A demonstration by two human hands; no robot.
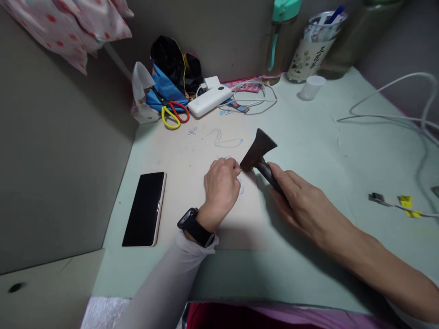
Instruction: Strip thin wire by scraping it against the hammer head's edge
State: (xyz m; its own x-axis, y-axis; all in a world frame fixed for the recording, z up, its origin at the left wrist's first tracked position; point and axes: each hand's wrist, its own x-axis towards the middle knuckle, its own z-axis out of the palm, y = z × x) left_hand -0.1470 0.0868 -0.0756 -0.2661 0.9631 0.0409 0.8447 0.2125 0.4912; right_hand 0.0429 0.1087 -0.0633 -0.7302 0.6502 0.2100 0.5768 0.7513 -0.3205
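Near the front edge of the table, the left arm is reaching in, with a black smartwatch wrapping its wrist. A black-screened phone is lying beside the left edge, and a cable plug is resting toward the right edge. The left hand is resting on the paper sheet in the middle, its fingers curling shut; I cannot tell if the tips are pinching something tiny. The right hand is wrapping its fingers around the handle of a hatchet-shaped hammer. The hammer is sitting mid-table, wide end pointing to the far edge, narrow end coming right by the left fingertips. To do this well, I think the left fingers should be keeping low and out from under the metal, and the right hand should be holding firmly and moving the head in small, slow, straight taps, with eyes on the tip. Farther back, the scissors and a white power bank are lying toward the far left corner, and a green-lidded bottle and a pen cup are standing along the far edge.
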